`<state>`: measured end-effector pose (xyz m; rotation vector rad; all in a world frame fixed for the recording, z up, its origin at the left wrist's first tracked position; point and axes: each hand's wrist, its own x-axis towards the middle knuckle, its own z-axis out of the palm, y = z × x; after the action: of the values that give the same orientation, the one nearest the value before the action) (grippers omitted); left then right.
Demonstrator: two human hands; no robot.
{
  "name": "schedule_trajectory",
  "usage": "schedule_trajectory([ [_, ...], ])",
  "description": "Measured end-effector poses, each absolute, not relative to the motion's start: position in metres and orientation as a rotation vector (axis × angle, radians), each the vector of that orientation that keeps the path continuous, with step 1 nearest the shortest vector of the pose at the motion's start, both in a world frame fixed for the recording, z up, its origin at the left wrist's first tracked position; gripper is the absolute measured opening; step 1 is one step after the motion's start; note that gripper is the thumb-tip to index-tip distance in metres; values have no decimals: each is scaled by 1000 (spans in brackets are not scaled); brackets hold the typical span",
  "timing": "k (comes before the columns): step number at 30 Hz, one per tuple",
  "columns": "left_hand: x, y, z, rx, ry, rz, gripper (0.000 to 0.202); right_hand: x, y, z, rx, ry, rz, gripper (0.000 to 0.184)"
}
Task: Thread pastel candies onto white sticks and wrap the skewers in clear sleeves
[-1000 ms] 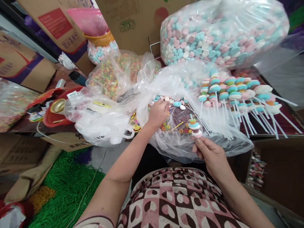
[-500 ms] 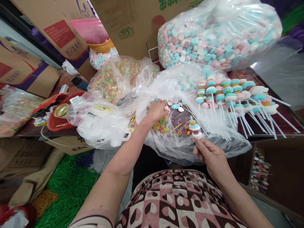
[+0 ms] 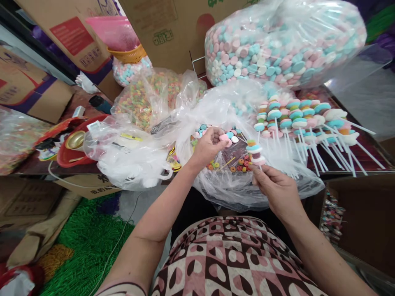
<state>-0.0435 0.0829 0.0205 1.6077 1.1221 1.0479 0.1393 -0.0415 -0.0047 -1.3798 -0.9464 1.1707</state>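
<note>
Skewers [image 3: 298, 117] sit loaded on bench [image 3: 372, 163] | right hand [image 3: 279, 189]: fingers pinch candy stick [image 3: 256, 155], apparently part-filled | left hand [image 3: 208, 147]: fingers pinch pink marshmallow [image 3: 225, 138] | loose rings [image 3: 246, 163] unthreaded

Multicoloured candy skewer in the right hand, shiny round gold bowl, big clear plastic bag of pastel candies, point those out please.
Multicoloured candy skewer [image 3: 255, 153]: head view, middle of the stacked candies.
Shiny round gold bowl [image 3: 75, 140]: head view, its inside.
Big clear plastic bag [image 3: 285, 45]: head view, front wall.
</note>
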Motion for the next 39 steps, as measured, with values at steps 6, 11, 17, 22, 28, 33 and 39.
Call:
schedule_trajectory([
  [6,-27,38,12,1243,884,1153,36,119,-12,5,-1377,-1011,1161,35],
  [11,-29,28,6,1106,898,1167,39,109,-7,0,-1341,-963,1218,34],
  [17,-35,27,5,958,881,1152,36,106,-8,5,-1342,-895,1233,27],
  [22,-41,24,6,856,889,1170,33,108,-6,1,-1415,-906,1125,28],
  [28,-35,20,0,1023,910,1173,29,103,-7,2,-1369,-936,1203,35],
  [33,-37,22,-1,1059,907,1086,38,102,-8,8,-1254,-840,1338,34],
  [39,-37,20,7,1117,908,1041,37,104,-10,9,-1219,-837,1416,33],
])
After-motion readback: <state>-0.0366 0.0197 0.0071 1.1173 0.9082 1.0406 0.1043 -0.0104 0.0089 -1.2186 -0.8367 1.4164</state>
